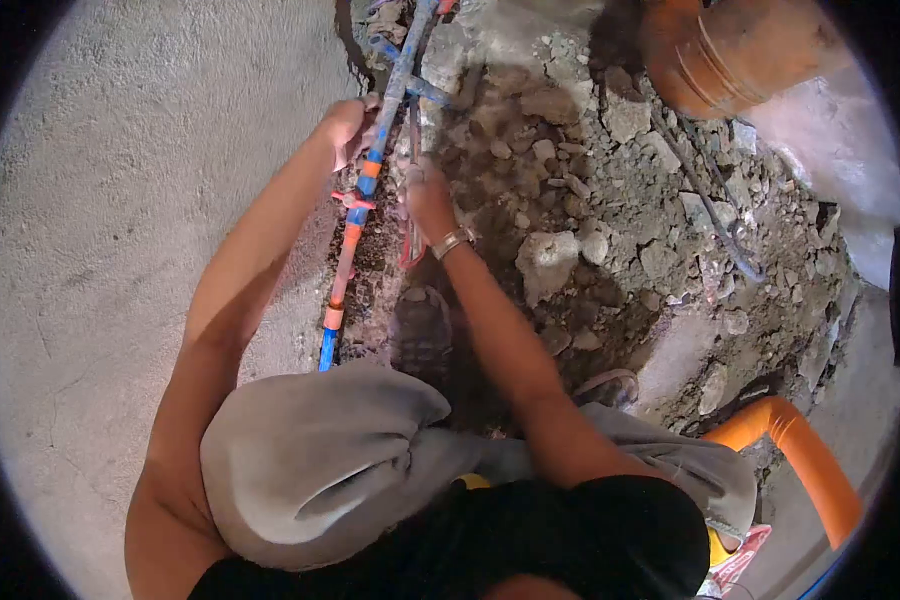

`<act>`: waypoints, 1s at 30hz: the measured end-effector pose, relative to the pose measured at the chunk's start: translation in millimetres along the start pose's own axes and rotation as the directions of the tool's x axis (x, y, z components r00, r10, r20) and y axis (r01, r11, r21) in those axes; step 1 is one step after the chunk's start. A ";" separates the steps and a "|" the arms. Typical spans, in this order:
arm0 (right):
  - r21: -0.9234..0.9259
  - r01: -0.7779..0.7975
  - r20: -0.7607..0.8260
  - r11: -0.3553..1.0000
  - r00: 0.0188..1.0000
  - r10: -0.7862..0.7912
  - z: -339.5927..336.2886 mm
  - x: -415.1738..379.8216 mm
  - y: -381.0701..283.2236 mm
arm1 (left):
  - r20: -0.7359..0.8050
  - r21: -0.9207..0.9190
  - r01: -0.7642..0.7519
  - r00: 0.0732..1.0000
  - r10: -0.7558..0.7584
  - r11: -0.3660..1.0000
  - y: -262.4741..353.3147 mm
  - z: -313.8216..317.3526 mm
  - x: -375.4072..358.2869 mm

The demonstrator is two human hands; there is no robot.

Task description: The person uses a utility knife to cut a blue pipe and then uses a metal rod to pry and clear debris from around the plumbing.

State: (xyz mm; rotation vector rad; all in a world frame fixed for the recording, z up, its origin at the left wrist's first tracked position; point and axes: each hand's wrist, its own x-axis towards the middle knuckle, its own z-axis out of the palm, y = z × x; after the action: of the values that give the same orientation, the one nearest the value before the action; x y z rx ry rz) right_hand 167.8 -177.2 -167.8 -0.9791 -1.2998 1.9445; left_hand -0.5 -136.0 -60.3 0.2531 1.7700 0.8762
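A narrow pipe (378,155), blue and grey with orange-red fittings, runs along the foot of the wall. My left hand (346,128) is at its wall side with the fingers curled against it; part of the fingers is hidden. On the pipe's other side, my right hand (427,200) is closed around a long, thin tool with a red looped end (411,258). Its thin shaft points up beside the pipe, and I cannot make out its exact kind. A small red valve handle (353,201) sticks out from the pipe below my hands. A short blue branch pipe (425,91) crosses near the top.
Broken concrete and loose rubble (580,200) cover the ground to the right. A thick orange pipe (735,55) lies at the upper right, and an orange elbow pipe (795,450) at the lower right. A rough plaster wall (170,150) rises on the left. Bent dark rebar (705,200) crosses the rubble.
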 end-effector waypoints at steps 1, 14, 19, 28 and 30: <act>0.125 -0.117 0.057 0.985 0.992 0.111 -4.3 -8.5 -22.2 | -0.005 0.007 0.007 1.000 -0.007 1.000 0.3 0.4 -11.1; -0.441 0.449 -0.228 0.777 0.781 -0.581 15.9 13.3 -5.2 | 0.254 -0.059 0.132 0.960 -0.113 0.989 -2.0 11.3 5.4; -0.221 0.138 -0.117 0.965 0.979 -0.167 14.4 9.4 -24.7 | 0.448 -0.081 0.150 0.889 -0.099 0.985 -15.2 10.6 29.7; -0.065 0.189 -0.102 0.980 0.976 -0.195 20.0 9.3 -25.6 | 0.510 -0.064 0.216 0.846 -0.154 0.974 -12.9 7.9 43.6; -0.241 0.190 -0.123 0.952 0.967 -0.224 16.4 1.6 -30.1 | 0.501 -0.054 0.234 0.847 -0.177 0.971 -11.0 14.8 23.4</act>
State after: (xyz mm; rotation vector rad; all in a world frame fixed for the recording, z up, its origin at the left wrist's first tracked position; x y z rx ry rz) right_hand 155.6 -173.7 -135.9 -1.0298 -1.4966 1.5590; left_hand 6.3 -124.3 -86.8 0.1870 1.2366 0.6775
